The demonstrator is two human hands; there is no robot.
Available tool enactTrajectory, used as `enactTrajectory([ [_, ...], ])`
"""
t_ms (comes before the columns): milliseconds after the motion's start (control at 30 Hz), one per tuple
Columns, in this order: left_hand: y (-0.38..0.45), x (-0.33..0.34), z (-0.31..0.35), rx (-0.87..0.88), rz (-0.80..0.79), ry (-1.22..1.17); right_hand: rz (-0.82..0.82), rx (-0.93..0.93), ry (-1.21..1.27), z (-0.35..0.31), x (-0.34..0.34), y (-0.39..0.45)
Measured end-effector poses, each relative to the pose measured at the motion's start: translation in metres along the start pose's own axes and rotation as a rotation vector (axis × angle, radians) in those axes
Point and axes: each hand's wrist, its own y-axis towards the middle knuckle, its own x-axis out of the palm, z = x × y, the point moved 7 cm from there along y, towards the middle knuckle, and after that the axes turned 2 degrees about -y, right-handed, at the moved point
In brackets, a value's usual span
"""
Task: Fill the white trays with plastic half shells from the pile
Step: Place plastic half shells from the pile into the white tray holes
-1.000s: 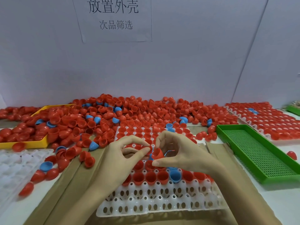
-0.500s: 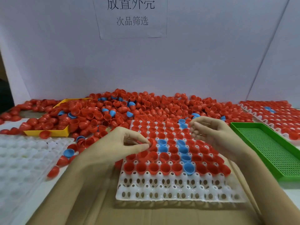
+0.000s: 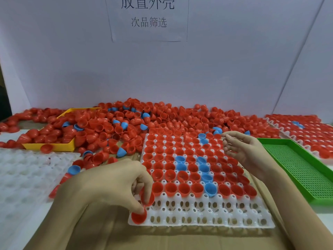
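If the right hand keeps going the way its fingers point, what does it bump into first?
Probably the red plastic half shells sitting in the white plastic tray, since the right hand points left above them; its height is unclear.

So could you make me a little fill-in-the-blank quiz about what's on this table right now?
1. The left hand pinches red plastic half shells at the near-left corner of the white plastic tray, whose nearest rows are mostly ____.
2. The right hand holds ____.
3. Right of that tray lies a perforated tray coloured ____.
4. Among the tray's red shells sit a few coloured ____.

Missing words: empty; nothing; green; blue
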Motion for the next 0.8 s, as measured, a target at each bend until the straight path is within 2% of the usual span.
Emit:
enactTrajectory([
  [167, 0.003, 0.007, -0.009, -0.071, -0.041, 0.087, -0.017, 0.002, -0.026, 0.003, -0.002, 0.002],
  [367, 0.003, 0.006, -0.011, -0.031, -0.057, 0.016, 0.039, 0.001, 0.002, 0.003, -0.012, 0.002],
  [500, -0.002, -0.002, -0.012, 0.035, -0.084, -0.155, 0.126, 0.000, 0.034, 0.005, -0.020, 0.001],
  [600, 0.000, -0.019, -0.025, 0.020, 0.091, -0.311, 0.219, -0.053, -0.122, 0.001, -0.021, 0.004],
  [700, 0.016, -0.029, -0.050, -0.095, 0.366, -0.170, 0.257, -0.096, -0.371, -0.006, -0.009, 0.014],
  [800, 0.032, -0.026, -0.066, -0.169, 0.511, -0.113, 0.220, -0.133, -0.609, -0.015, 0.014, 0.040],
])
